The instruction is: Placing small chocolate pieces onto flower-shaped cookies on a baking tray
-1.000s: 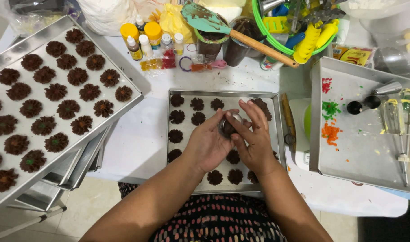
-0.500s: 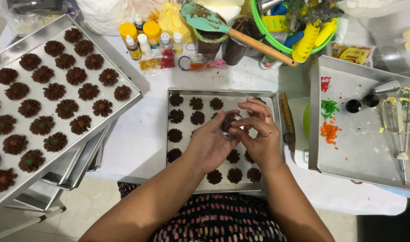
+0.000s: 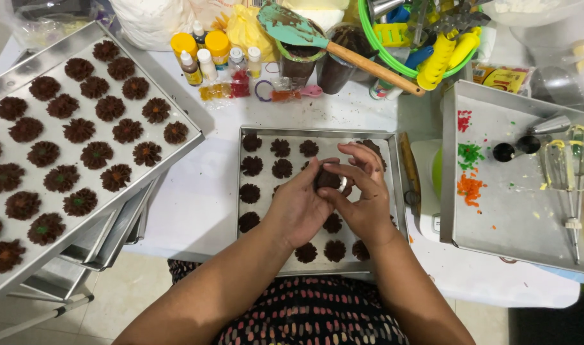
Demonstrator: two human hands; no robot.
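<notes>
Both hands meet over a small metal baking tray [image 3: 253, 133] that holds rows of dark brown flower-shaped cookies [image 3: 280, 148]. My left hand [image 3: 298, 204] and my right hand [image 3: 362, 198] together cup a lump of dark chocolate dough [image 3: 327, 180], fingers curled round it. Part of the tray's cookies lie hidden beneath the hands.
A large tray [image 3: 177, 96] of the same cookies rests on stacked trays at left. At right a tray [image 3: 515, 211] carries coloured sprinkles, piping nozzles and whisk beaters [image 3: 570, 172]. Small bottles [image 3: 196, 61], a spatula [image 3: 317, 38] on cups and a green basket [image 3: 394, 38] stand behind.
The hands have kept working the dough lump between them, the right fingers shifting over it. They stay above the small tray.
</notes>
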